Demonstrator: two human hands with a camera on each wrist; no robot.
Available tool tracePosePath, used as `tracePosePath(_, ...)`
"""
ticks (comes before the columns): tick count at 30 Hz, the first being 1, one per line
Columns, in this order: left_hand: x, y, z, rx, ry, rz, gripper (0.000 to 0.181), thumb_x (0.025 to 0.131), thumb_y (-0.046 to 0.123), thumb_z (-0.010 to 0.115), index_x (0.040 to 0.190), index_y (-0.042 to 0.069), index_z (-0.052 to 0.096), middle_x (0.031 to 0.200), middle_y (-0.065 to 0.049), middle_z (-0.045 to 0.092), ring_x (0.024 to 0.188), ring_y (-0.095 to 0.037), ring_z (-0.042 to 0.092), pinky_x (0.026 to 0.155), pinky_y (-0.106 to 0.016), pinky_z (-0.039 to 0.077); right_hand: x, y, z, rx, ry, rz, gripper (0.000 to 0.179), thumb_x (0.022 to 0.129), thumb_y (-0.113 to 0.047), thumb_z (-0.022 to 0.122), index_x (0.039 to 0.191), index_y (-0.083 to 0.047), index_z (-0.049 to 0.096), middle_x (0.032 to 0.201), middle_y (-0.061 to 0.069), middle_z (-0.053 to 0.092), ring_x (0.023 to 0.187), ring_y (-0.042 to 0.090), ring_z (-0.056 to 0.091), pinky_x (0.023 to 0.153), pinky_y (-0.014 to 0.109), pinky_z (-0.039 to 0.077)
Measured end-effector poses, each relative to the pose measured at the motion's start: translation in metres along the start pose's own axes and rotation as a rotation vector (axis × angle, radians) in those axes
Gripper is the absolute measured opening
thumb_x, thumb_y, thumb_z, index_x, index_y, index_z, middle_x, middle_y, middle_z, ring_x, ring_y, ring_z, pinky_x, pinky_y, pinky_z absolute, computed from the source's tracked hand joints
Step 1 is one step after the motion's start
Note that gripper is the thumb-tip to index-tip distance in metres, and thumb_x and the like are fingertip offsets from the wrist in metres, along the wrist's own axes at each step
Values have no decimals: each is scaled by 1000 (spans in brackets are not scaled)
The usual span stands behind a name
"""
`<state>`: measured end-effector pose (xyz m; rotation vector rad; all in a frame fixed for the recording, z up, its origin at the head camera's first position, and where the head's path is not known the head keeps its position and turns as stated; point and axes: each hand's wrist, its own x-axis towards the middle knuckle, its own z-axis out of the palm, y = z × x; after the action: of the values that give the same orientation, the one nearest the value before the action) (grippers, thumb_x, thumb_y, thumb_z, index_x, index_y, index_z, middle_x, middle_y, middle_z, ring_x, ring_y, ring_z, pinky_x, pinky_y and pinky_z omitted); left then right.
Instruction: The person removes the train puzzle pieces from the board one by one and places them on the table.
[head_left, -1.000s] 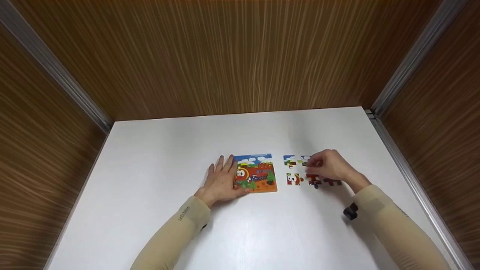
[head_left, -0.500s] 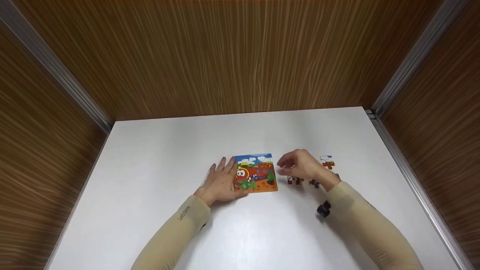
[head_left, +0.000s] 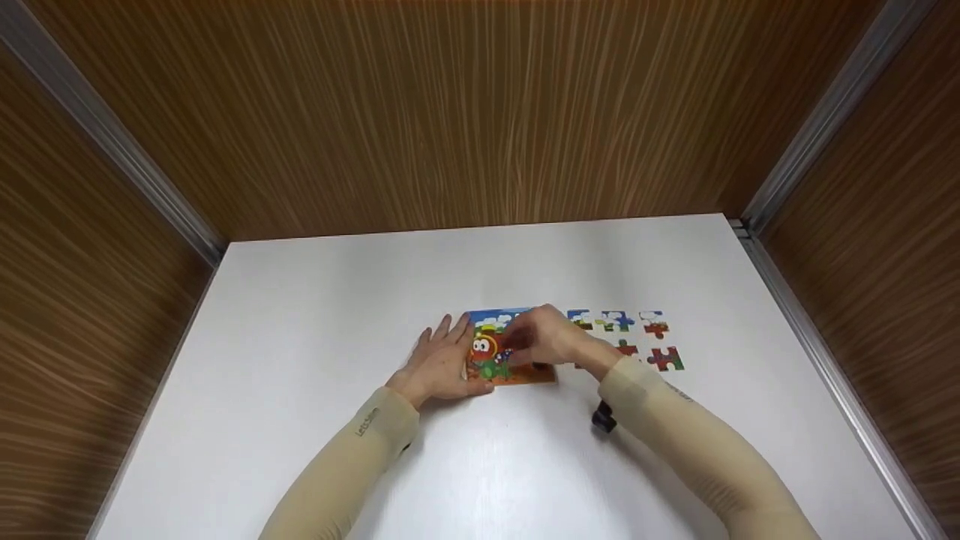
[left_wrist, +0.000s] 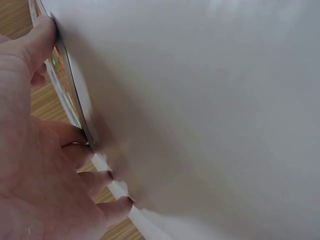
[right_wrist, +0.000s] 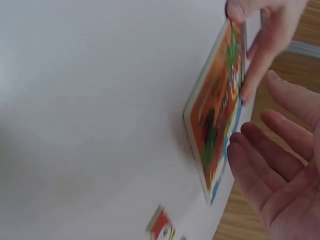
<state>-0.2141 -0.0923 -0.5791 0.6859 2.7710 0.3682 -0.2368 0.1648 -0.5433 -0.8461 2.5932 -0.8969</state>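
A square jigsaw puzzle board, printed with a bright cartoon scene, lies flat on the white table. My left hand rests along its left side with fingers spread and straight, thumb at the near-left corner. In the left wrist view, thumb and fingertips sit right at the board's edge. My right hand is over the board's right half, hiding part of the picture. The right wrist view shows that hand's fingers loosely bent, with nothing seen between them, close above the board's surface.
Several loose jigsaw pieces lie right of the board in two rough rows, among them a blue-and-white piece and a red-and-green piece. My right forearm partly covers the lower row. Wood-grain panels stand around the table.
My right hand has moved left from over the loose pieces to over the puzzle board, uncovering pieces at the right. My left hand has stayed nearly still at the board's left side.
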Motion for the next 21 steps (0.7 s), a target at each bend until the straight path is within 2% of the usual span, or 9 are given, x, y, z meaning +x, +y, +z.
tracePosePath(2, 1, 0, 0, -11, -7, -3, 123, 92, 77, 72, 180, 7, 22, 191, -12, 14, 178, -45, 14, 141, -69, 20, 6, -4, 6, -43, 2, -34, 36, 94, -16, 91, 128, -7, 83, 124, 11, 86, 114, 30, 81, 113, 56, 60)
tracePosePath(6, 2, 0, -2, -27, -13, -7, 124, 91, 73, 77, 180, 7, 22, 191, -12, 15, 178, -45, 14, 141, -70, 20, 15, -10, 17, -108, 5, -77, 35, 90, -16, 95, 122, -5, 85, 115, 11, 87, 105, 28, 80, 105, 52, 63)
tracePosePath(8, 1, 0, -4, -26, -16, -8, 123, 91, 73, 77, 180, 7, 23, 191, -12, 15, 178, -45, 14, 141, -70, 21, 18, -12, 21, -104, -1, -74, 37, 88, -16, 97, 121, -4, 85, 112, 11, 86, 100, 26, 80, 94, 46, 67)
tracePosePath(10, 1, 0, -4, -20, -19, -9, 124, 91, 73, 78, 180, 7, 23, 191, -12, 16, 178, -44, 14, 141, -70, 21, 21, -13, 25, -118, -4, -77, 39, 86, -18, 99, 120, -4, 86, 110, 11, 86, 99, 24, 79, 91, 41, 67)
tracePosePath(15, 1, 0, -6, -11, -30, -6, 123, 92, 73, 77, 180, 7, 21, 191, -12, 15, 178, -43, 14, 141, -69, 21, 25, -11, 32, -148, 0, -79, 44, 83, -20, 102, 120, -5, 86, 111, 9, 86, 101, 23, 77, 92, 39, 65)
tracePosePath(21, 0, 0, -6, -33, -37, -19, 122, 92, 71, 78, 180, 8, 21, 192, -10, 14, 179, -41, 13, 142, -67, 20, 25, -8, 34, -124, -9, -67, 44, 83, -18, 101, 121, -3, 86, 109, 11, 86, 96, 20, 76, 87, 35, 65)
